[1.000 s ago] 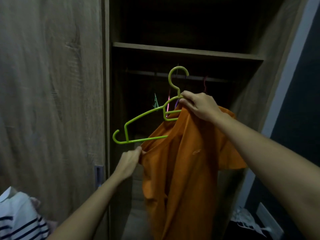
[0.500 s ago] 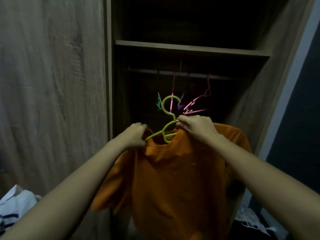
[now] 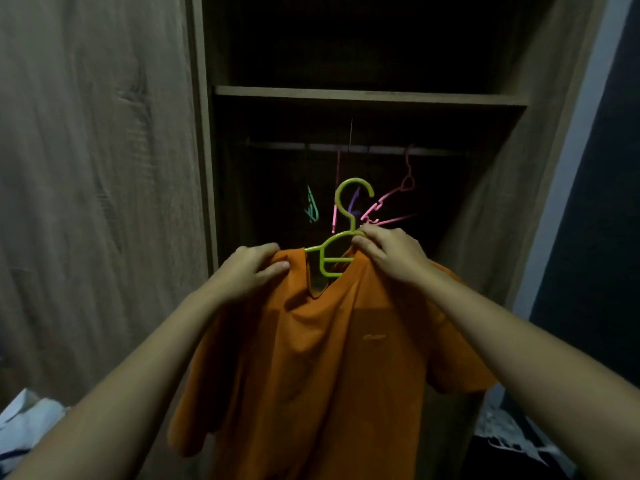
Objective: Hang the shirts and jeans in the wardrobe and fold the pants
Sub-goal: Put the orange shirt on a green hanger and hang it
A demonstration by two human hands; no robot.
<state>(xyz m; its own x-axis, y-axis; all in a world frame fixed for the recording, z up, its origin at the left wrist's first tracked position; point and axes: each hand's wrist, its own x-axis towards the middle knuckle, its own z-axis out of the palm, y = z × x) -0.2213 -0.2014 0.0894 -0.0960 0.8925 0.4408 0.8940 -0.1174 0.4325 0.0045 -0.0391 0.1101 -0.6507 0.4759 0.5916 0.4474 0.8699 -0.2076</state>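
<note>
An orange T-shirt [image 3: 332,358] hangs on a green plastic hanger [image 3: 341,233] in front of the open wardrobe. My left hand [image 3: 251,271] grips the shirt's left shoulder over the hanger's arm. My right hand [image 3: 391,254] pinches the collar and the hanger's neck just below the hook. The hook stands upright, below the dark hanging rail [image 3: 346,148] and not touching it. Most of the hanger's arms are hidden inside the shirt.
Several empty pink, teal and purple hangers [image 3: 384,213] dangle from the rail behind the green hook. A wooden shelf [image 3: 367,97] spans above the rail. The wardrobe door [image 3: 97,188] stands at left. Striped white clothing [image 3: 24,427] lies at bottom left, white cloth [image 3: 509,434] at bottom right.
The hanger went from sticking out of the shirt to sitting inside it. My left hand rose to the left shoulder, and the neck opening now shows more of the hanger.
</note>
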